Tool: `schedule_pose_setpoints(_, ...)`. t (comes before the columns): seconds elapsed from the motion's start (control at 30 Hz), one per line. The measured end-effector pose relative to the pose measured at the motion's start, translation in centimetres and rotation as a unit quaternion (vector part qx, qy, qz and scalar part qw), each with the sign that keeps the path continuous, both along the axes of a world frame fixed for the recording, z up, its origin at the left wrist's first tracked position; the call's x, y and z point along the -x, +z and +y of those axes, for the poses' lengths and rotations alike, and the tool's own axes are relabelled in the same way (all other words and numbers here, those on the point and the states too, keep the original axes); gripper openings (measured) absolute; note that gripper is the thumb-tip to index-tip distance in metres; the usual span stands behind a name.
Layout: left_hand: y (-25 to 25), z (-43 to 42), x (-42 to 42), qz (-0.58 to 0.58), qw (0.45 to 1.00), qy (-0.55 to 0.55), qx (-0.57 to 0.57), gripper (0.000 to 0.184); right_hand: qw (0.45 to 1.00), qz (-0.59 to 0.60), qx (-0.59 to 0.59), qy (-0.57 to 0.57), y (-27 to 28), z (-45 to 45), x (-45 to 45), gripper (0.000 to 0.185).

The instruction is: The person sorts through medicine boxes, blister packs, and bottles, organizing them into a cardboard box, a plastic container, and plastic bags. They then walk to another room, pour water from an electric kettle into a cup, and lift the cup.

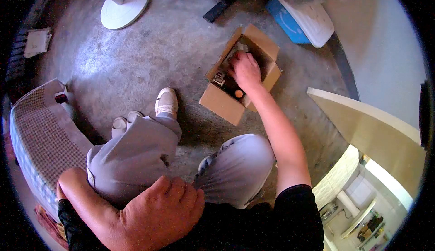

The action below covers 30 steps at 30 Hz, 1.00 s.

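Note:
An open cardboard box stands on the floor with its flaps folded out. My right hand reaches down into it, fingers curled over dark contents; whatever the fingertips hold is hidden. Inside the box, a small round orange-topped item lies below the hand, and a crumpled pale wrapper is by the left wall. My left hand is closed near my lap, knuckles up, and what it holds, if anything, cannot be seen.
A white round stand base is on the floor at upper left. A blue bin with a white lid stands beyond the box. Bedding lies at left, a door at right. My shoe is left of the box.

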<state>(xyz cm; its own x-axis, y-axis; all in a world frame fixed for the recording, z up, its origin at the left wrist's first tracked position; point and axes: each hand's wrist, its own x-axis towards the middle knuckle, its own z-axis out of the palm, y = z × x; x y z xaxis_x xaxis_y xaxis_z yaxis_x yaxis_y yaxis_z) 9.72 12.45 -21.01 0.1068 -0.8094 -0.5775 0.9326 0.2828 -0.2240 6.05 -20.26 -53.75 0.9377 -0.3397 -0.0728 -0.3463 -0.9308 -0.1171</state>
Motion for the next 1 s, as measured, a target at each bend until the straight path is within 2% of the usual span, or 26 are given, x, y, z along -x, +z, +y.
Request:
schedule_pose_setpoints(0.03, 0.0, 0.0, 0.0, 0.0, 1.0, 0.002, -0.005, 0.134, 0.999, 0.004, 0.033, 0.013, -1.0, -0.6, 0.2, 0.026)
schedule_pose_setpoints(0.07, -0.1, 0.1, 0.0, 0.0, 1.0, 0.001, -0.009, 0.133, 0.998, -0.04, 0.038, 0.015, -0.5, -0.8, 0.6, 0.023)
schedule_pose_setpoints(0.1, 0.0, 0.2, 0.0, 0.003, 1.0, 0.002, -0.013, 0.133, 0.998, -0.011, 0.061, 0.026, -0.2, -1.0, 0.9, 0.023)
schedule_pose_setpoints(0.23, 0.0, 0.3, -0.2, 0.006, 1.0, -0.004, -0.024, 0.13, 0.996, 0.077, 0.03, 0.017, 2.9, -0.9, 1.2, 0.029)
schedule_pose_setpoints(0.37, 0.1, 0.3, -0.3, 0.008, 0.999, -0.009, -0.037, 0.128, 0.979, 0.201, 0.021, 0.034, 2.4, -1.3, -0.2, 0.03)
schedule_pose_setpoints(0.47, 0.2, 0.3, -0.2, 0.017, 0.999, -0.012, -0.045, 0.126, 0.976, 0.199, 0.037, 0.08, 2.5, -1.8, -1.6, 0.03)
schedule_pose_setpoints(0.67, 0.5, 0.6, -0.5, 0.04, 0.997, -0.012, -0.066, 0.123, 0.953, 0.275, 0.004, -0.123, 1.8, -2.6, -2.8, 0.022)
schedule_pose_setpoints(0.83, 0.8, 0.5, -0.7, 0.072, 0.994, -0.012, -0.085, 0.12, 0.958, 0.263, 0.013, -0.115, 1.4, -3.3, -2.1, 0.02)
schedule_pose_setpoints(1.0, 0.8, 1.4, -0.9, 0.101, 0.993, -0.009, -0.066, 0.129, 0.956, 0.248, 0.01, -0.155, -0.2, -4.1, -2.1, 0.02)
